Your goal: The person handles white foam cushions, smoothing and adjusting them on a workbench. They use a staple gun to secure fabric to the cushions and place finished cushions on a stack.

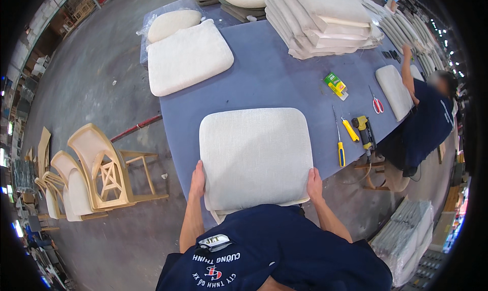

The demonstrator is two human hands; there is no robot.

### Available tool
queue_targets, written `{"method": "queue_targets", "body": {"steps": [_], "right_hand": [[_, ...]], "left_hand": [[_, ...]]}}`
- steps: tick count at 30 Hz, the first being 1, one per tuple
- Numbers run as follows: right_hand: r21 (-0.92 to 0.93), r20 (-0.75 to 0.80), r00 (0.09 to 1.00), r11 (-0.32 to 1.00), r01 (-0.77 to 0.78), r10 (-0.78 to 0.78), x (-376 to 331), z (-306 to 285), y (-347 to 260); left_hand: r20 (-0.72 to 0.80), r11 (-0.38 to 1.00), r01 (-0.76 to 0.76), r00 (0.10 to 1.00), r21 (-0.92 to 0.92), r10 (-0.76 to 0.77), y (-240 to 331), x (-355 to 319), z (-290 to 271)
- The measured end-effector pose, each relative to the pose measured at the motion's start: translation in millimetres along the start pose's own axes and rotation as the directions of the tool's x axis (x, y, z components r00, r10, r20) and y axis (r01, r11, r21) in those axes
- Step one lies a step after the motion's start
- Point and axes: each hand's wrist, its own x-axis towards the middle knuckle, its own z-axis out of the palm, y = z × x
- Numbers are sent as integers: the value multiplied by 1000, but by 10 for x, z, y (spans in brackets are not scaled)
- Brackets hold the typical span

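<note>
A pale, cream fabric seat cushion with rounded corners lies before me at the near edge of the blue-grey table. My left hand presses along its left side, and my right hand holds the opposite side near the lower corner. Between them the cushion is gripped by its edges, top face up. Its near edge is partly covered by my shirt. To the right on the table lie a screwdriver with a yellow and blue handle, a yellow-handled tool and a black and yellow staple gun.
Two finished-looking cushions lie at the far left, and tall cushion stacks at the back. Red-handled scissors and a green-yellow box rest right. A co-worker is beside the table. Wooden chairs stand left; wrapped panels lower right.
</note>
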Motion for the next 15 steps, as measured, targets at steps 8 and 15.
{"method": "queue_targets", "body": {"steps": [8,15], "right_hand": [[23,15,1000,1000,16,-16,13,14,16],[12,15,1000,1000,-1,1,6,-2,4]], "left_hand": [[-4,994,-15,1000,109,15,-551,-89,-286],[-6,997,81,997,2,-81,-969,-404,-410]]}}
